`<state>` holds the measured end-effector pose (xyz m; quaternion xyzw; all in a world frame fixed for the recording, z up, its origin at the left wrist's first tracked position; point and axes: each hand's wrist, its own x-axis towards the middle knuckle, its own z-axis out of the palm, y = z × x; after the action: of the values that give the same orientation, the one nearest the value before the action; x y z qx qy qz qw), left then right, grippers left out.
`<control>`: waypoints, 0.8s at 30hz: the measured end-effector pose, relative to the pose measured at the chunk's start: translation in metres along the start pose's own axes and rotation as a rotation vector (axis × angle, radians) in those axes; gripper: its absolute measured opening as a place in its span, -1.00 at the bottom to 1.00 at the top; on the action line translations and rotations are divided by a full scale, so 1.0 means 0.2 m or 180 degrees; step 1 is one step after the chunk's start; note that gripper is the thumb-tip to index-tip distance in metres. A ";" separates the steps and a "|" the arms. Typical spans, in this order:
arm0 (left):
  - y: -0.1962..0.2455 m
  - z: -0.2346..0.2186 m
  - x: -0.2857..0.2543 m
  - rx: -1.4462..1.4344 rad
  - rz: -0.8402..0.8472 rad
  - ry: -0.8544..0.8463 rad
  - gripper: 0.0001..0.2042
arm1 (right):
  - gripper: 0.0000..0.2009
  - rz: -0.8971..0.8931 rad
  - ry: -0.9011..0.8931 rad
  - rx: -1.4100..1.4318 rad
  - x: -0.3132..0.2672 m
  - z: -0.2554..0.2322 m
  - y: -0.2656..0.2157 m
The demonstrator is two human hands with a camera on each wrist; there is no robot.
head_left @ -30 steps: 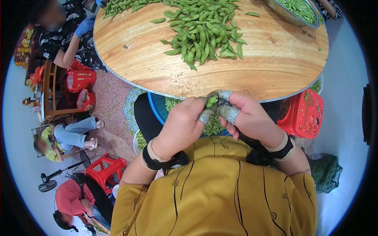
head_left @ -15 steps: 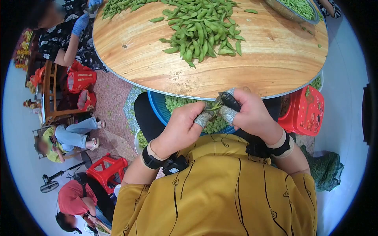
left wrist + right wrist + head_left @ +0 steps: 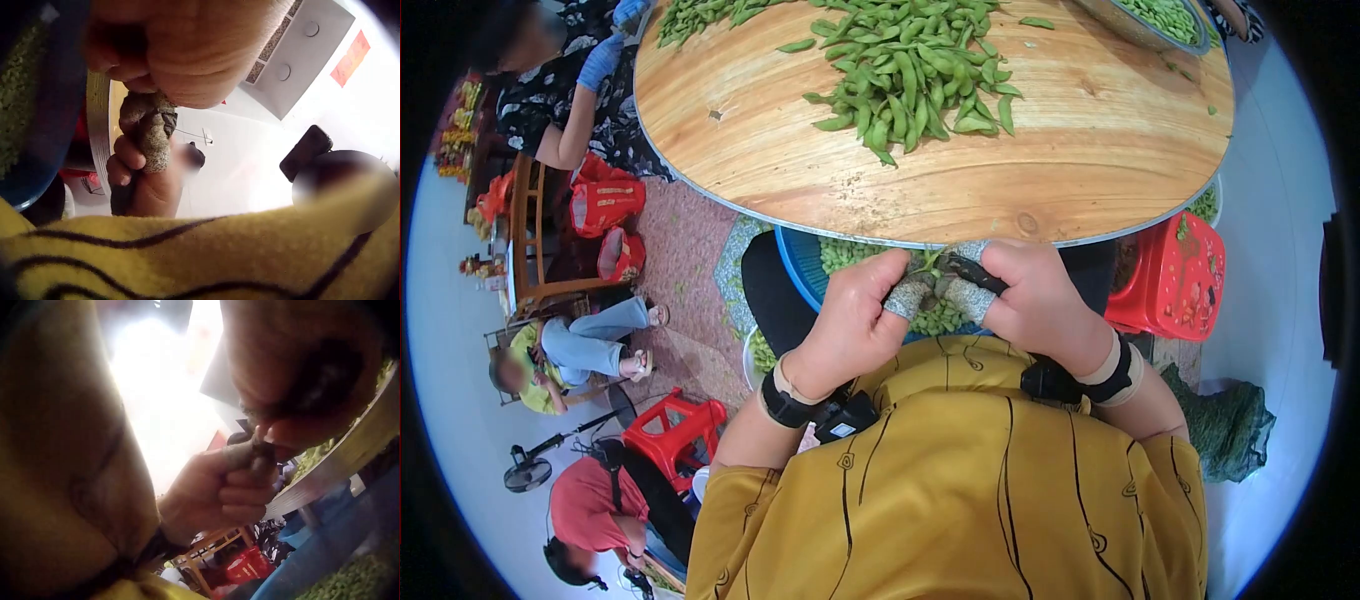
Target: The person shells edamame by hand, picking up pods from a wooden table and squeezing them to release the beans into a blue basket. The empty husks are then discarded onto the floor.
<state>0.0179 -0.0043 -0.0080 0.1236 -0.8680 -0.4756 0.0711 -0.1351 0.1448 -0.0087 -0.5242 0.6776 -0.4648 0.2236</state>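
Both hands meet just below the table's near edge, fingertips together. The left hand (image 3: 850, 318) pinches a green edamame pod (image 3: 932, 262), mostly hidden among the fingers. From the other side the right hand (image 3: 1040, 300) grips the same pod, thumb and fingers curled in. Grey speckled wraps cover the thumbs and fingertips, and a dark strip (image 3: 977, 272) lies along the right fingers. In the left wrist view the right hand's wrapped thumb (image 3: 156, 144) shows. Below the hands sits a blue basin (image 3: 800, 270) of shelled green beans (image 3: 845, 254).
A pile of edamame pods (image 3: 915, 80) lies on the round wooden table (image 3: 750, 170). At its far right stands a metal bowl (image 3: 1145, 35) of beans. A red stool (image 3: 1185, 280) is to the right. Another person in blue gloves (image 3: 600, 60) works at the far left.
The hands came apart slightly, then closed together again at the table edge. The pod, plainly visible at first, is now mostly covered by the fingers.
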 end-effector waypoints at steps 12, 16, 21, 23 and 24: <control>0.01 0.07 -0.01 -0.1286 -0.0307 -0.0037 -0.85 | -0.84 0.1154 -0.0397 0.0493 -0.02 0.01 -0.01; -0.01 -0.06 -0.10 -0.2345 -0.1223 -0.0342 -0.88 | -0.77 0.0322 -0.0204 0.0337 -0.04 0.04 0.00; -0.15 -0.21 -0.28 -0.1895 -0.1665 0.0337 -0.84 | -0.80 -0.0133 -0.0602 -0.0552 -0.02 -0.02 -0.01; -0.24 -0.28 -0.38 -0.1329 -0.1869 0.0643 -0.83 | -0.83 0.0153 -0.0479 -0.0660 0.01 -0.08 -0.03; -0.33 -0.32 -0.45 -0.0994 -0.1994 0.0812 -0.82 | -0.83 0.0146 -0.0492 -0.0687 0.04 -0.12 -0.04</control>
<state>0.1287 -0.0641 -0.0303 0.4292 -0.6893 -0.5818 0.0477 -0.1527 0.1467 0.0097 -0.5638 0.7162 -0.3422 0.2281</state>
